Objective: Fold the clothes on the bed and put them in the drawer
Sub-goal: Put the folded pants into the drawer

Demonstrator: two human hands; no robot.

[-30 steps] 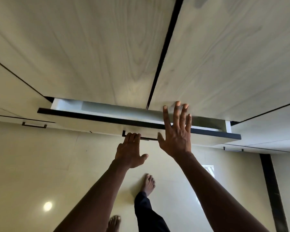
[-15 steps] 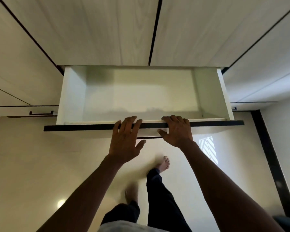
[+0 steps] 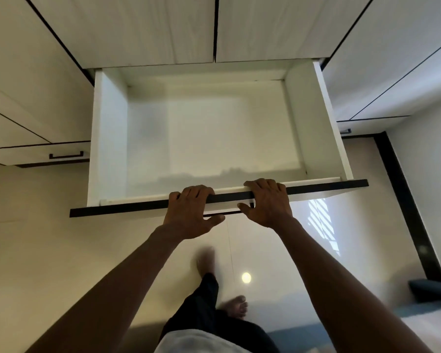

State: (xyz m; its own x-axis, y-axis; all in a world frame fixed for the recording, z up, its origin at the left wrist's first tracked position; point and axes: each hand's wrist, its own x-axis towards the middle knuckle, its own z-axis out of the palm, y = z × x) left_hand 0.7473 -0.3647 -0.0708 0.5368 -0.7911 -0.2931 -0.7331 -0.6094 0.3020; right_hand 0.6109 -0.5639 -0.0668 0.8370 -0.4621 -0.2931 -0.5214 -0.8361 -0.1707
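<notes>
The person wears dark, almost black trousers [image 3: 206, 296] and a pale grey top [image 3: 189, 341], seen only as an edge at the near bottom. Both arms [image 3: 127, 271] are bare down to the left hand [image 3: 191, 215] and right hand [image 3: 267, 205]; the feet [image 3: 237, 305] are bare too.

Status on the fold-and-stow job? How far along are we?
Done: the drawer stands pulled well out of the wardrobe. In hand: left hand and right hand both grip its dark front edge, fingers curled over the top. Left: nearly all of it; no clothes lie in the drawer, and no folded clothes show in view.
</notes>
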